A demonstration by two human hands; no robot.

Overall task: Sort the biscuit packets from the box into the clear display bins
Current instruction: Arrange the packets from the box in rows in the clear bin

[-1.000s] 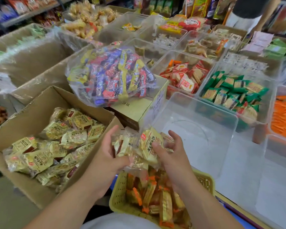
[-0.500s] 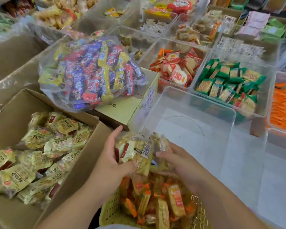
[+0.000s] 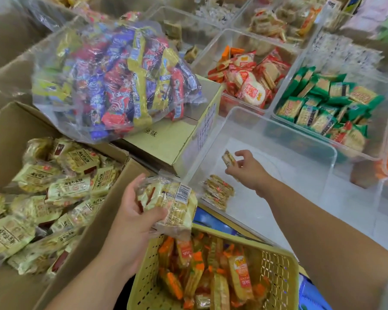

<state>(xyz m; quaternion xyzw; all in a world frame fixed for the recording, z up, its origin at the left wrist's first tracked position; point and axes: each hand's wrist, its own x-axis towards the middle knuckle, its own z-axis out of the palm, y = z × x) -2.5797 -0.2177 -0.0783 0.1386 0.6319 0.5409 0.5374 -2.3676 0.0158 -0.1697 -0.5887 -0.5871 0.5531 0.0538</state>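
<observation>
Near the middle, gripping a clear multipack (image 3: pixel 175 202) of biscuits in the left hand (image 3: pixel 128 215), fingers (image 3: pixel 137 186) curled round its left side and thumb across its near edge. Held just over the far-left corner of the yellow basket (image 3: pixel 276 265) of orange packets (image 3: pixel 240 278).

To the right, reaching into the clear bin (image 3: pixel 282 139) with the right hand (image 3: pixel 248 170), fingers bent and pinching one small biscuit packet (image 3: pixel 228 158) against the thumb, above the bin floor. Lying on that floor, by the near-left corner, a few more loose packets (image 3: pixel 217 191), apart from the hand.

At left, an open cardboard box (image 3: pixel 9 135) heaped with pale yellow multipacks (image 3: pixel 61 184). Beyond it, a clear bag of mixed sweets (image 3: pixel 112 79) resting on a closed carton (image 3: pixel 166 142). Farther right, bins of red packets (image 3: pixel 249 79) and green packets (image 3: pixel 318 104), side by side, just behind the clear bin.
</observation>
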